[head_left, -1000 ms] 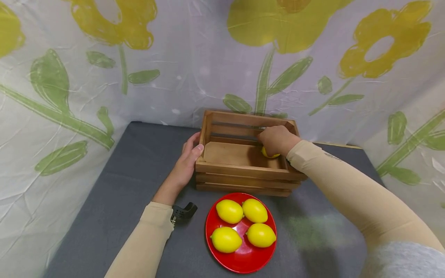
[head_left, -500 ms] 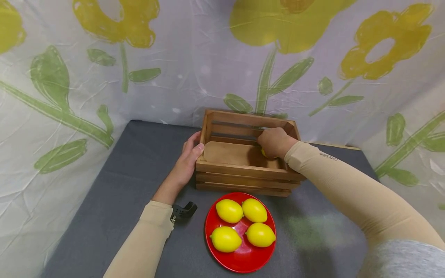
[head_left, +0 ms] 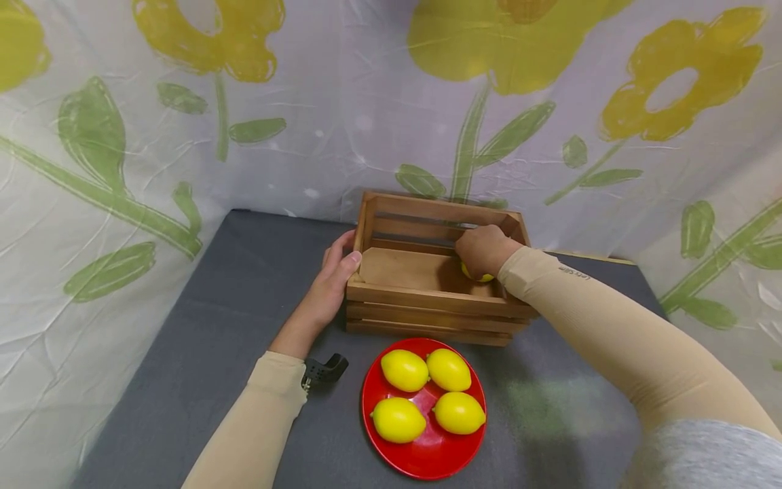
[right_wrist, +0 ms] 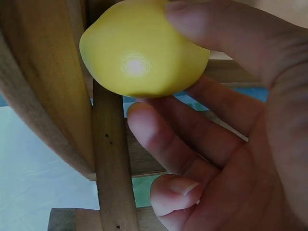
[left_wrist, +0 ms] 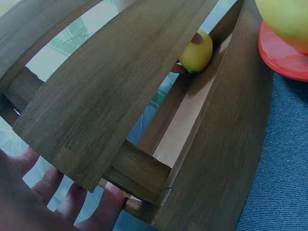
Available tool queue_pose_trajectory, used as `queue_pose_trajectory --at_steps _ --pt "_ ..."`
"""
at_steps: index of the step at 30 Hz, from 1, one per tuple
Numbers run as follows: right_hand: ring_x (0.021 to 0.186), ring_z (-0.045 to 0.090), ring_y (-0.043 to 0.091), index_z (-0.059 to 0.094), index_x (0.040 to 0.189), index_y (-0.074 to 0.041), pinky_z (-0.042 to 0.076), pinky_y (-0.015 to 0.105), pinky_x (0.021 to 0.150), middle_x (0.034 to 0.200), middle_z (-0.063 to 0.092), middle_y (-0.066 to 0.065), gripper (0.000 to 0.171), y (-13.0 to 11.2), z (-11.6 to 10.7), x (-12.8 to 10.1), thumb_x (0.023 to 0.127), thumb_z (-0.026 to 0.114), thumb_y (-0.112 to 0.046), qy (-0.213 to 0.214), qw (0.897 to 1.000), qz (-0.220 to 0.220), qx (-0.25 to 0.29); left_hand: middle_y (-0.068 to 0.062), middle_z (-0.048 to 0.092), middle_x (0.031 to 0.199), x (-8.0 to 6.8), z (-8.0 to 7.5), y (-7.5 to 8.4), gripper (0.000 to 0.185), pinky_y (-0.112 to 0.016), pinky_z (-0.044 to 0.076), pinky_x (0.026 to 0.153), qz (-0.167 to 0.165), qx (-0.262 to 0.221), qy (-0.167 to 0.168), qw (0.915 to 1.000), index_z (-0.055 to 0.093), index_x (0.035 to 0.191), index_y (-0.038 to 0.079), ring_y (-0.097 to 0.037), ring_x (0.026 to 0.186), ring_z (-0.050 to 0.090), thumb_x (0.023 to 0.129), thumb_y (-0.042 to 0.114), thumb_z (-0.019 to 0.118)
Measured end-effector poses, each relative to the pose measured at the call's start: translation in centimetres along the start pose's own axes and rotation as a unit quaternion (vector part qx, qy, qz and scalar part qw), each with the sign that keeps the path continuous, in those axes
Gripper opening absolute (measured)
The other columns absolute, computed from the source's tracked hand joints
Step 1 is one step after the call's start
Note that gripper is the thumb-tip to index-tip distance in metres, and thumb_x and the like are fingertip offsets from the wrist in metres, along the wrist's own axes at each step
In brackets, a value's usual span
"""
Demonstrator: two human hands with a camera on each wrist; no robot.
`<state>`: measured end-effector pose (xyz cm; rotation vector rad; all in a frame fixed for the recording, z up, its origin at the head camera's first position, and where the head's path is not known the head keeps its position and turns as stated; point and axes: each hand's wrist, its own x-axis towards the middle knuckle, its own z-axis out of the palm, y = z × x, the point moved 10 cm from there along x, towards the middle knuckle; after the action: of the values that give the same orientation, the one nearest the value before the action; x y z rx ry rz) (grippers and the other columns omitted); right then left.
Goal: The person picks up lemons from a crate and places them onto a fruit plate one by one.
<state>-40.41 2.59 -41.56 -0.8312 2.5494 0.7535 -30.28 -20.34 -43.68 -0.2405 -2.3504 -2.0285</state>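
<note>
My right hand reaches down inside the right end of a brown slatted wooden crate. It pinches a yellow lemon between thumb and fingers, close over the crate floor; in the head view the hand covers most of this fruit. The same lemon shows between the slats in the left wrist view. At the crate's left end, my left hand grips the side, thumb at the top rim and fingers around the end slats. Several more lemons lie on a round red plate in front of the crate.
The crate stands on a dark grey cloth-covered table, near its back edge. Behind it hangs a pale curtain printed with yellow flowers. The plate sits close to the crate's front wall, between my forearms.
The right hand shifts only slightly within the crate, keeping its hold on the lemon. Left hand, crate and plate stay put; the head view drifts a little.
</note>
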Motion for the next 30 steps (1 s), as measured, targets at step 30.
queue_pose_trajectory --at_steps 30 --pt "0.07 0.051 0.018 0.066 0.093 -0.014 0.043 0.034 0.062 0.083 0.06 0.001 0.011 0.6 -0.8 -1.2 0.088 0.075 -0.017 -0.022 0.994 0.005 0.109 -0.017 0.023 0.17 0.2 0.0 -0.3 0.071 -0.06 0.021 0.127 0.007 -0.013 -0.005 0.9999 0.024 0.171 0.019 -0.035 0.155 0.024 0.109 0.047 0.041"
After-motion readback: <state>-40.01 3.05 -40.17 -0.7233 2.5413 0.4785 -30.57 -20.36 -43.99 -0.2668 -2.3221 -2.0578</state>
